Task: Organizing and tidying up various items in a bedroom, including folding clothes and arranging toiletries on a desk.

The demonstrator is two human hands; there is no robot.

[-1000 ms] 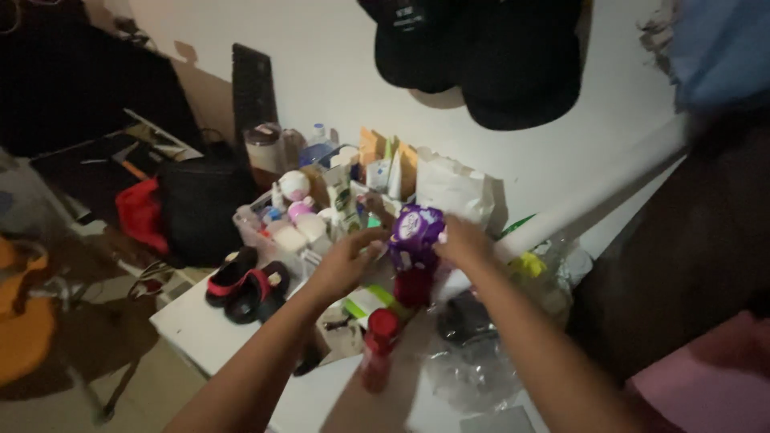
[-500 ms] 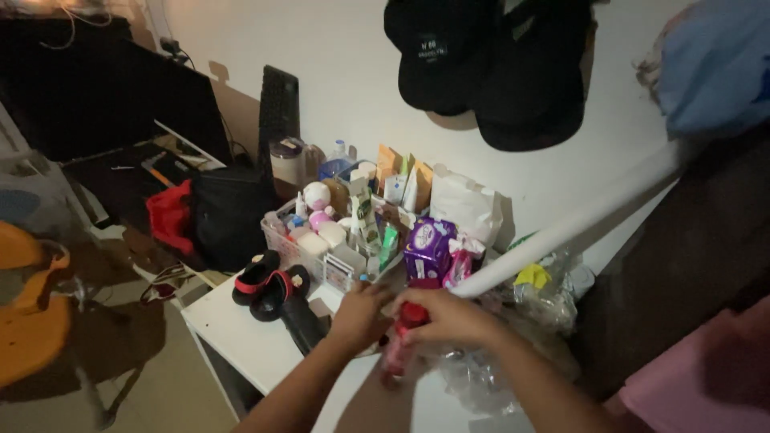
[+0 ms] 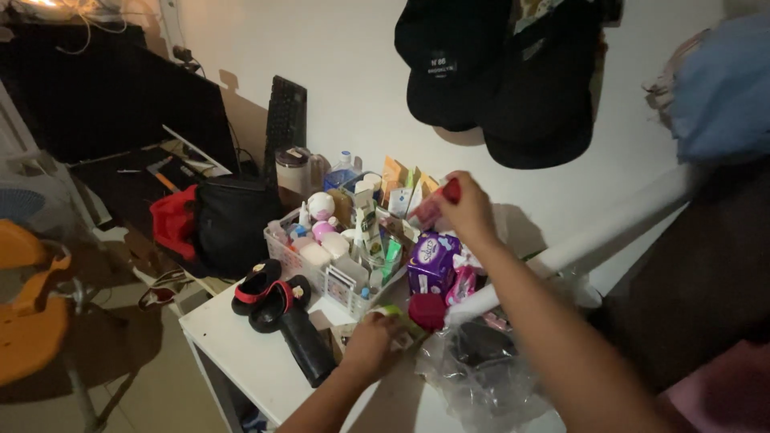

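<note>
Your left hand rests low on the white counter, fingers curled over a small green-and-white box just beside the black cylinder; keep that steady. Your right hand is up over the white basket w/ fingers closed round the red bottle. Watch the purple pack below & lower it upright into a gap, not onto the tubes.

Both forearms bare from elbow to wrist, no sleeves in view. Left hand and right hand bare: no gloves, rings, watch or bands visible. Dim light, finer detail can't be told.
</note>
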